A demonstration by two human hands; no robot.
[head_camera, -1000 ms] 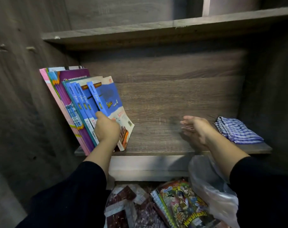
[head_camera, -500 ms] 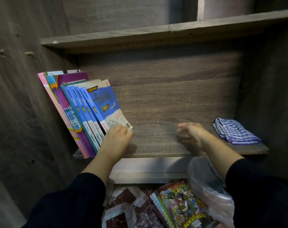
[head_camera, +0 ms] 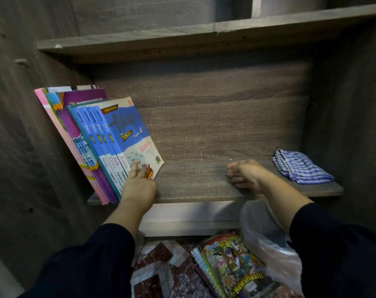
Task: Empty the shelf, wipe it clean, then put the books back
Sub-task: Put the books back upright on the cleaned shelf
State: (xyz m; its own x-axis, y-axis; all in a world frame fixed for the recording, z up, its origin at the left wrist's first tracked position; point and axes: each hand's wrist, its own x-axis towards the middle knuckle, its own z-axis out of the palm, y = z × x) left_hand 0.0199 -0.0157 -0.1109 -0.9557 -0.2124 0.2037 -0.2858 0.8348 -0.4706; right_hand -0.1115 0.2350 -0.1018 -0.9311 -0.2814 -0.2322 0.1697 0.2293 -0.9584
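Note:
Several books lean against the left wall of the wooden shelf (head_camera: 204, 186): pink and purple ones (head_camera: 75, 117) behind, blue "Fokus" books (head_camera: 118, 134) in front. My left hand (head_camera: 139, 181) presses straight fingers against the lower cover of the front blue book. My right hand (head_camera: 245, 175) rests on the bare shelf board, fingers loosely curled, holding nothing. A folded blue-and-white checked cloth (head_camera: 301, 166) lies at the shelf's right end.
Below the shelf, on a patterned floor (head_camera: 161, 265), lie a stack of comic books (head_camera: 232, 263) and a clear plastic bag (head_camera: 268, 244). Another shelf board (head_camera: 204, 33) runs above. Dark wooden walls close in both sides.
My left hand let go of the blue books' lower edge and now presses flat on the front cover; the books stand more upright. My right hand stayed on the shelf, fingers curling slightly.

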